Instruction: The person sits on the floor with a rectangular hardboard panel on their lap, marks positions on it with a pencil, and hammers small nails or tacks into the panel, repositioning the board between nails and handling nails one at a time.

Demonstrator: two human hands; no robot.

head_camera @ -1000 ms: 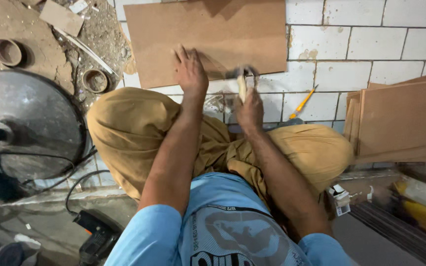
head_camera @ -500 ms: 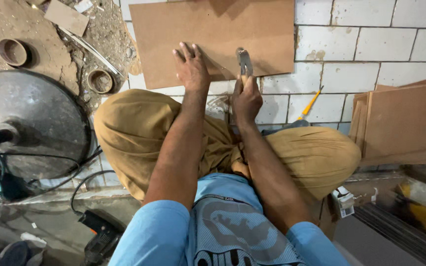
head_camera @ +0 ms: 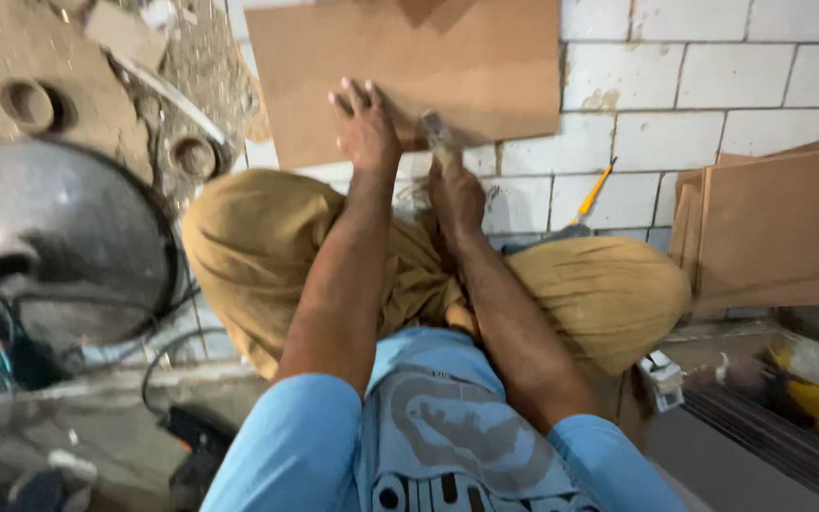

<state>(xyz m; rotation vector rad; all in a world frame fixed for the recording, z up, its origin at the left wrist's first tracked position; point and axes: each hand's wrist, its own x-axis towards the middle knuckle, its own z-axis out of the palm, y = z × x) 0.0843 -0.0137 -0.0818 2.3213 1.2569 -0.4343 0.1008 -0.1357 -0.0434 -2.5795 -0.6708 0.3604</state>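
Observation:
I sit cross-legged on a white tiled floor (head_camera: 713,85) in mustard trousers and a blue shirt. A large brown tile (head_camera: 428,57) lies flat in front of my knees. My left hand (head_camera: 364,128) rests palm down on its near edge, fingers spread. My right hand (head_camera: 455,190) is closed around a small hand tool (head_camera: 436,128) whose metal head touches the brown tile just right of the left hand. Motion blur hides the tool's exact shape.
A stack of brown tiles (head_camera: 779,228) lies at the right. A yellow-handled tool (head_camera: 591,194) lies on the floor beyond my right knee. A round grey fan or pan (head_camera: 59,246) stands at the left, with cables, rubble and round holes (head_camera: 26,102) behind it.
My right hand has pushed the tool forward from the tile's near edge onto its surface. The left hand has stayed pressed on the tile. My head has tilted slightly.

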